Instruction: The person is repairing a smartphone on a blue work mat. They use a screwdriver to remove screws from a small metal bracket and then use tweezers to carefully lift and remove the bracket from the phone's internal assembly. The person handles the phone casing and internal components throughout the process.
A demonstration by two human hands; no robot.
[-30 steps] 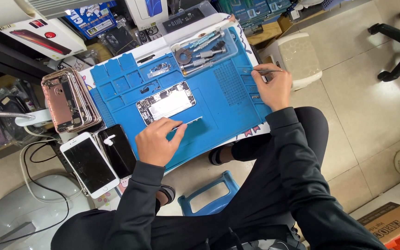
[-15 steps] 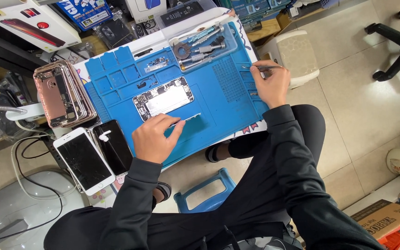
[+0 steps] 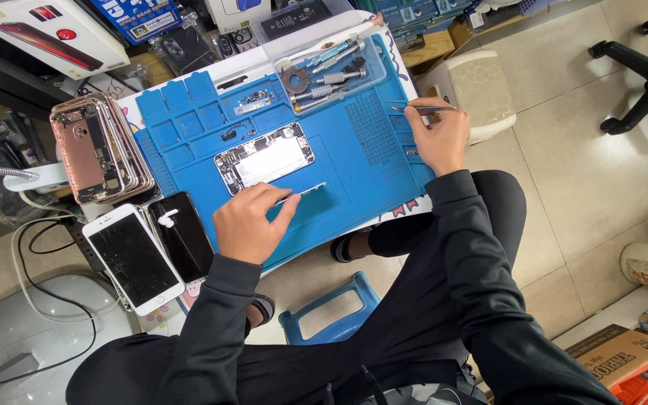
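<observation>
An opened phone body (image 3: 265, 158) with its insides showing lies flat on a blue repair mat (image 3: 354, 161). My left hand (image 3: 247, 223) rests on the mat just below it, fingers pinching a thin flat metal strip (image 3: 305, 192) that points right. My right hand (image 3: 438, 135) sits at the mat's right edge and grips slim metal tweezers (image 3: 418, 109) held level, tips pointing left. Both sleeves are black.
A clear tray of screwdrivers and tools (image 3: 325, 73) sits at the mat's top right. A stack of rose-gold phone housings (image 3: 95, 150) stands left, a cracked white phone (image 3: 133, 257) and a black phone (image 3: 181, 235) below it. Boxes crowd the back. A blue stool (image 3: 331, 307) stands below.
The view has shifted slightly and the scene sits a little lower and closer. Both hands keep their holds and places on the mat.
</observation>
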